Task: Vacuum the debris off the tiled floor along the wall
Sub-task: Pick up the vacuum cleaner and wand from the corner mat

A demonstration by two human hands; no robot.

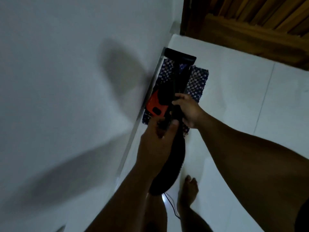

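Observation:
A stick vacuum with an orange-and-black body (156,104) and a black tube points away from me along the wall (66,81). Its flat black floor head (180,56) rests on the white tiled floor (234,106) just past a patterned mat (195,84), close to the grey skirting. My left hand (157,141) is closed on the vacuum's handle below the orange body. My right hand (187,109) grips the black tube beside that body. A dark bag-like part (168,164) hangs under my hands. No debris is discernible in the dim light.
A wooden door (250,25) closes the far end of the floor. A thin black cord (172,206) trails on the tiles between my bare feet (189,191). Open tiles lie to the right of the mat.

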